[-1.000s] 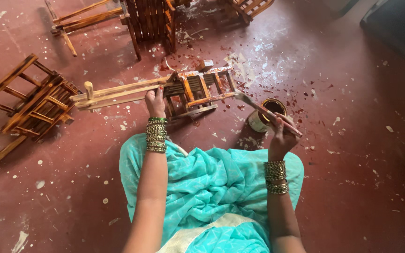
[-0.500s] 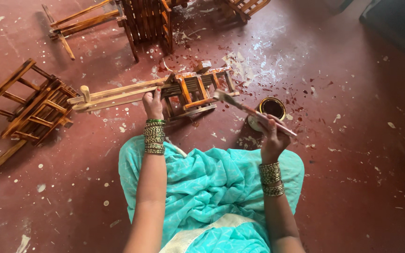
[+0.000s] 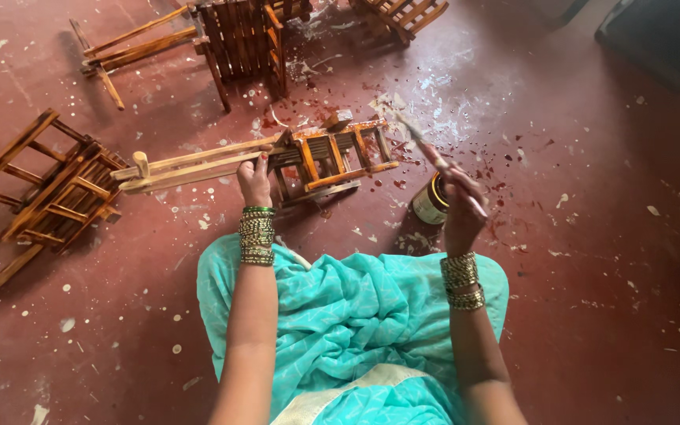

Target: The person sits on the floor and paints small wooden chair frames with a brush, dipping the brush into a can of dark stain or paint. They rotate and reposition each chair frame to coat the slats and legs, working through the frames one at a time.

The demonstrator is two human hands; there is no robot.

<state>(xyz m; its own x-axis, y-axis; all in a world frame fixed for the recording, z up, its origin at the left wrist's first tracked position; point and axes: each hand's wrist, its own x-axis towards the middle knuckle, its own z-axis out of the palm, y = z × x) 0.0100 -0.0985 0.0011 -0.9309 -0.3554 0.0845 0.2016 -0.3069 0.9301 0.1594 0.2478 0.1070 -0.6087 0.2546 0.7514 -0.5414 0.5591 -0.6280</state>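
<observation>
My left hand point(image 3: 255, 179) grips the long shaft of a small wooden toy cart point(image 3: 320, 153) lying on the red floor in front of me. The cart's slatted body looks wet and orange, its two shafts point(image 3: 190, 165) pale and bare. My right hand point(image 3: 460, 208) holds a thin paintbrush point(image 3: 433, 156), its bristled tip raised toward the cart's right end. A small open tin of paint point(image 3: 431, 200) stands just left of that hand, partly hidden by it. Bangles cover both wrists, and turquoise cloth point(image 3: 356, 315) drapes over my lap.
Other wooden carts lie around: one on its side at the left point(image 3: 45, 197), a darker slatted one at the back point(image 3: 242, 39) with long poles point(image 3: 135, 43), another at the top point(image 3: 403, 12). Paint splatter marks the floor. A dark object point(image 3: 663, 35) sits top right.
My right hand has lifted the brush away from the tin and swung its tip up and left toward the cart. My left hand keeps its grip on the shaft.
</observation>
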